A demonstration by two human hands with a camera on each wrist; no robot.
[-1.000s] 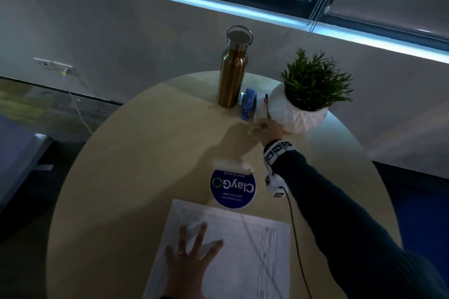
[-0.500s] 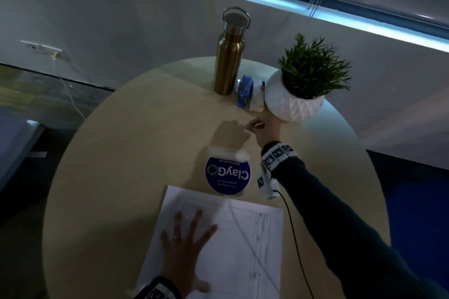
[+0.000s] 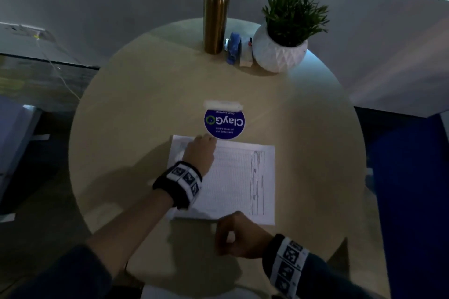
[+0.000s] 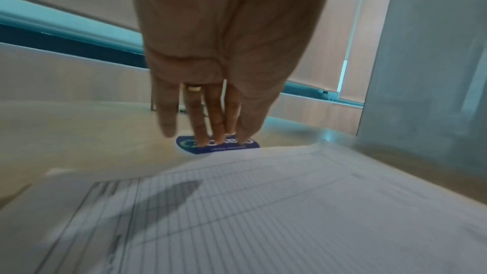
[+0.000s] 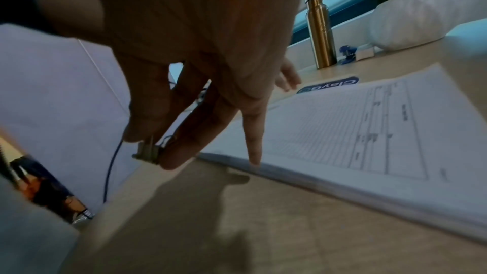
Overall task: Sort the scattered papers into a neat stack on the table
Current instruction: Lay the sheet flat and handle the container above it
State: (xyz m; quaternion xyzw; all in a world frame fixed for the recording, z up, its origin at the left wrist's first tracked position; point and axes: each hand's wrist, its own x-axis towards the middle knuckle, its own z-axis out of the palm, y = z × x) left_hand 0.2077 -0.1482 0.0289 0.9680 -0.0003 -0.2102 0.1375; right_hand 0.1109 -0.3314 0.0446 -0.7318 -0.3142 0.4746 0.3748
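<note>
The papers [image 3: 243, 177] lie stacked flat near the middle of the worktop [image 3: 126, 128], just near of a round blue sticker [image 3: 224, 124]. The left hand [image 3: 200, 154] rests on their far-left corner, fingers straight. The right hand [image 3: 239, 238], at the near edge, pinches a small metal clip [image 5: 149, 151]. The sheets look thin, limp and slippery; best held at the edges and pressed flat.

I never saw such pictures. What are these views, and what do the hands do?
No machine: a person wears three cameras. One on the head looks down; one on each wrist looks along the fingers. On the round wooden table lie a stack of white printed papers, a round blue sticker, a gold metal bottle and a green plant in a white pot. The left hand, open, reaches over the stack's far corner; the right hand pinches a small metal clip.
</note>
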